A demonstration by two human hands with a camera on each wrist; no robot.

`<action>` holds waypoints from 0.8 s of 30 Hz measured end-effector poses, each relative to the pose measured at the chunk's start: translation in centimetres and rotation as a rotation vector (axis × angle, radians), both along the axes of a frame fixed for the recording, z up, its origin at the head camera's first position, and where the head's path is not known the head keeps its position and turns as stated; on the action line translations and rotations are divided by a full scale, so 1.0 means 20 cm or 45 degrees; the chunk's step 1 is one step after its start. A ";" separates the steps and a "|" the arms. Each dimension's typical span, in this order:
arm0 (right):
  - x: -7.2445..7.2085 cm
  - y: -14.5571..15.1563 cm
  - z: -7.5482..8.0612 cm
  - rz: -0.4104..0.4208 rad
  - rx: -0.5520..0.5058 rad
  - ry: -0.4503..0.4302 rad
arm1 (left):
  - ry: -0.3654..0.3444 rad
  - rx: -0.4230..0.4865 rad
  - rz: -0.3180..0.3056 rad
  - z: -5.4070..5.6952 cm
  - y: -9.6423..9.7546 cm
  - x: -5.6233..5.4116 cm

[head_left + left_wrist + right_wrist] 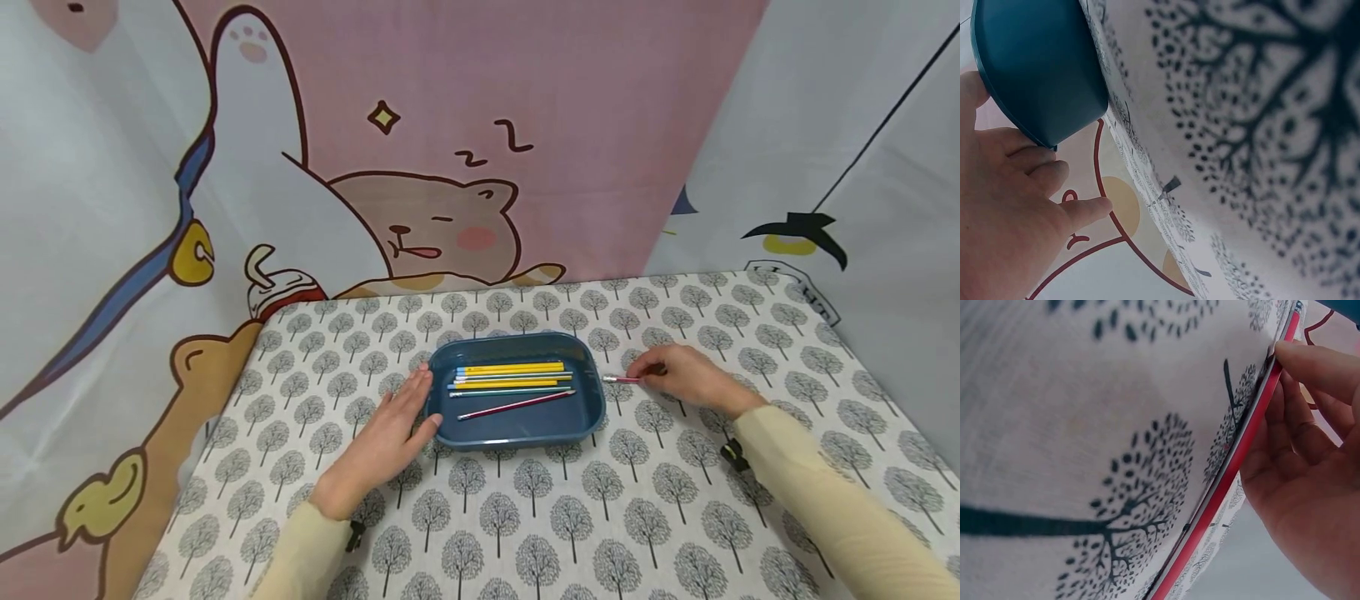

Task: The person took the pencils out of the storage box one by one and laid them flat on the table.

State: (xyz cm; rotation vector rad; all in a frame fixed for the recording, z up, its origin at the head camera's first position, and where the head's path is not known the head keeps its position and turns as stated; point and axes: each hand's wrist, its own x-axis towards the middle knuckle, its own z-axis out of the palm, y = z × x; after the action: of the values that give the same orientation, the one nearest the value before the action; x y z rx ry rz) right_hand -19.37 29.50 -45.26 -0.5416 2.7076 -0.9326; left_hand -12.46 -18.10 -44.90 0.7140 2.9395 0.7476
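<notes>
A dark blue tray [517, 435] stands at the middle of the table. Inside it lie several yellow and dark green pencils [510, 367] side by side, and a red pencil [517, 405] lies at a slant nearer the front. My left hand [390, 433] rests against the tray's left end, fingers along the rim; the left wrist view shows fingertips touching the tray's wall [1041, 69]. To the right of the tray, my right hand [686, 377] pinches another red pencil [1229, 469] between thumb and fingers, low over the cloth. Its white end points toward the tray.
A white cloth with grey trees [495, 517] covers the table. Behind it hangs a curtain [600, 125] with cartoon animals, which also runs along both sides.
</notes>
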 end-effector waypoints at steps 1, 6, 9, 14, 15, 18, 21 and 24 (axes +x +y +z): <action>0.00 0.00 0.00 -0.001 0.005 0.001 | -0.001 0.000 0.000 0.00 0.00 0.00; -0.01 0.00 -0.01 -0.003 0.023 0.002 | -0.013 0.002 -0.003 0.00 0.00 0.00; -0.01 0.00 -0.01 -0.004 0.019 -0.011 | -0.011 0.000 -0.004 0.00 0.00 0.00; -0.01 0.00 -0.01 -0.001 0.013 -0.033 | 0.003 0.007 -0.008 0.00 0.00 -0.01; -0.01 0.00 -0.01 0.002 0.015 -0.034 | 0.002 0.008 -0.006 0.00 0.00 -0.01; -0.01 0.00 -0.01 0.002 0.013 -0.041 | 0.006 0.008 -0.004 0.00 0.00 -0.01; 0.00 0.00 -0.01 -0.006 0.012 -0.045 | 0.011 0.002 0.001 0.00 0.00 -0.01; 0.00 0.00 -0.01 -0.026 0.012 -0.047 | 0.014 0.001 0.003 0.00 0.00 -0.01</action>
State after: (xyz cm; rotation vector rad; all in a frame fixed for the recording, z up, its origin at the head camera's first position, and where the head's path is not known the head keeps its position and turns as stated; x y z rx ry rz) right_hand -19.33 29.52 -45.41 -0.4914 2.6880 -0.9254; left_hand -12.62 -18.13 -44.92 0.7173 2.9505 0.7480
